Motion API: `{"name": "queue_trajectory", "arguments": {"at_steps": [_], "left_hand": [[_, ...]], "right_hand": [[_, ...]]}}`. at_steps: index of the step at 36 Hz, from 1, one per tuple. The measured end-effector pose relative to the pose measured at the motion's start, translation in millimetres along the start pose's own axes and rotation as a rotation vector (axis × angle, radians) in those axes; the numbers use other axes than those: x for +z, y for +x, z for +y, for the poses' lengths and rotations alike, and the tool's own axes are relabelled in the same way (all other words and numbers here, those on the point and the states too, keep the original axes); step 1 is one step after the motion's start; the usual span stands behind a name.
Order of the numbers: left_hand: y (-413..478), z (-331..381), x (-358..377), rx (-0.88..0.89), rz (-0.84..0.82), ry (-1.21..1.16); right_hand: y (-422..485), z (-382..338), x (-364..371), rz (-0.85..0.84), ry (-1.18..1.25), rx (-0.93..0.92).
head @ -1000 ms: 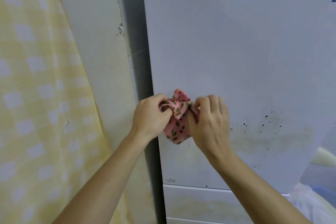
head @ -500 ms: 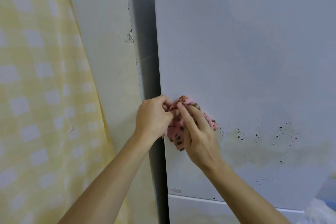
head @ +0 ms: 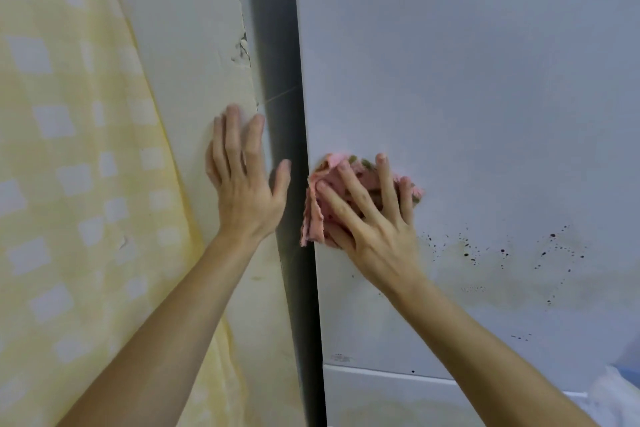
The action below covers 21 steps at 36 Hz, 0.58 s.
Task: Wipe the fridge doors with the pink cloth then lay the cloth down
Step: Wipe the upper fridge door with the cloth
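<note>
Right hand (head: 374,229) presses the cloth (head: 315,215) flat against the door (head: 467,80) with straight, spread fingers. The cloth sits bunched at the door's left edge, one fold overhanging the dark gap. Left hand (head: 246,191) is empty, fingers extended, in front of the wall (head: 187,45); contact undetermined. Dark specks (head: 502,251) mark the door right of the cloth.
</note>
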<state>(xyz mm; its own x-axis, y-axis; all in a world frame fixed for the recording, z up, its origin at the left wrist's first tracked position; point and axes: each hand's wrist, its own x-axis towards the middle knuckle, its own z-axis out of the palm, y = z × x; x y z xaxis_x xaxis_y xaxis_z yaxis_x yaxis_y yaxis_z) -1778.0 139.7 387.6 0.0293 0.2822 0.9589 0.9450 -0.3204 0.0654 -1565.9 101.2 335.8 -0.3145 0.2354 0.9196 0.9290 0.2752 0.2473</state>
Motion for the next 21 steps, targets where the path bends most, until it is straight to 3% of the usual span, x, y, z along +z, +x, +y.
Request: {"name": "queue_trajectory", "arguments": {"at_steps": [8,17,21], "left_hand": [[-4.7,-6.5,20.5,0.022,0.111,0.044],[-4.5,-6.6,19.2,0.005,0.11,-0.003],[-4.3,-4.6,21.2,0.005,0.14,0.02]], "right_hand": [[-1.9,-6.0,11.6,-0.041,-0.071,-0.016],[-119.5,-21.0,34.3,-0.199,-0.038,-0.108],[-130.6,-17.4,35.6,-0.23,-0.057,-0.174]]}}
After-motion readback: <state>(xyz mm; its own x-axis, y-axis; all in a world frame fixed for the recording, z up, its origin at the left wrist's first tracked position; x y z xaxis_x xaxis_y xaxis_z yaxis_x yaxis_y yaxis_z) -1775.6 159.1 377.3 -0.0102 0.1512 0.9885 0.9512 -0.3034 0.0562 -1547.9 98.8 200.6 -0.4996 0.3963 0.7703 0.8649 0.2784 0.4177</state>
